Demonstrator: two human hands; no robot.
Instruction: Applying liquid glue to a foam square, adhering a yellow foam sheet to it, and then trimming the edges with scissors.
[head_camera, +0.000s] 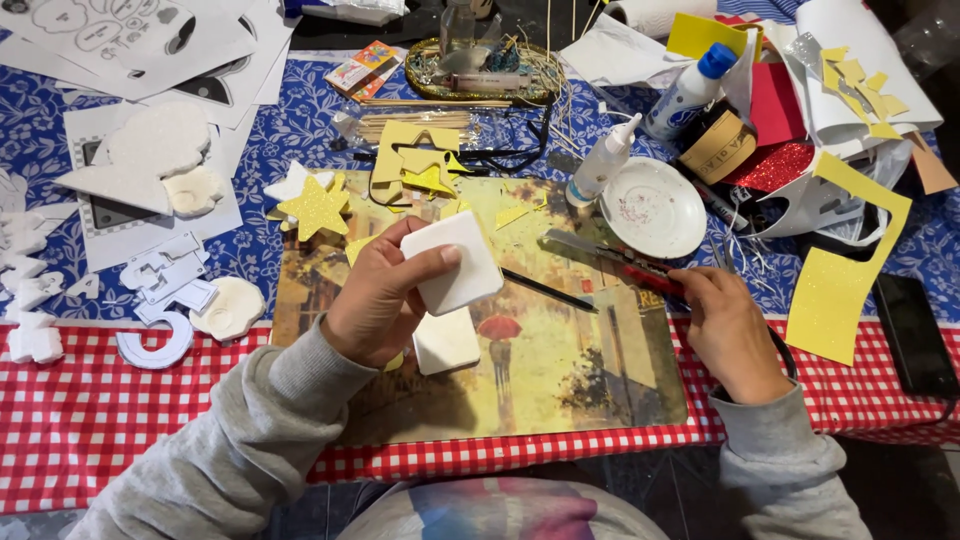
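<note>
Grey sleeves reach in from the near edge. The left hand (375, 300) pinches a white rounded-square foam piece (458, 262) in its fingers, lifted above a second white foam square (446, 342) lying just below them on the painted picture mat (560, 370). The right hand (728, 325) closes on a red-handled craft knife (625, 265) — blade pointing away. Yellow glitter foam stars (318, 207) already lie cut beyond the left fingers on the counter (120, 400); the held square looks uncut.

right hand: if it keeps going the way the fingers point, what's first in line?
The right hand points up-left along the red-handled cutter it grips. Past the blade tip, probably the yellow foam scraps on the picture board; depth is unclear.
</note>
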